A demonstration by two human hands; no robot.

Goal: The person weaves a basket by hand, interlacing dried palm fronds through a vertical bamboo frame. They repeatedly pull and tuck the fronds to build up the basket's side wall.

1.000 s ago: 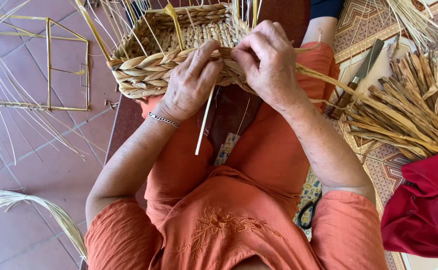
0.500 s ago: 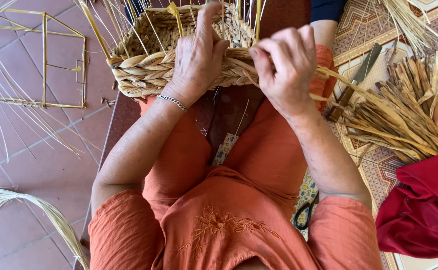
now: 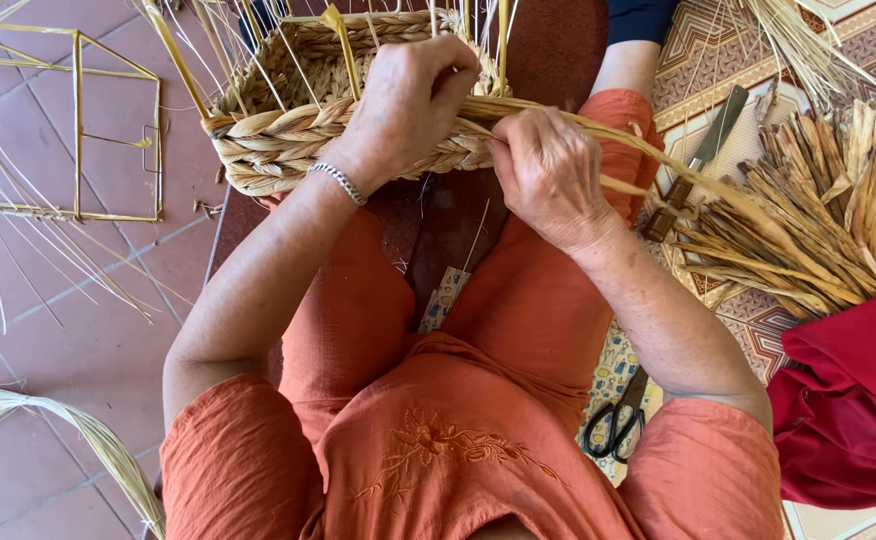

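Straw-coloured braid runs left to right along the near rim of the woven basket (image 3: pixel 288 130) on the person's lap. The left hand (image 3: pixel 408 100) is clamped over that rim, while the right hand (image 3: pixel 548 175) pinches the flat strand (image 3: pixel 658 155), whose long axis trails right toward the dry leaf bundle (image 3: pixel 818 220).

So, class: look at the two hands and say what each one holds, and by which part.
The left hand grips the woven basket at its near braided rim. The right hand pinches a long straw strand where it meets that rim.
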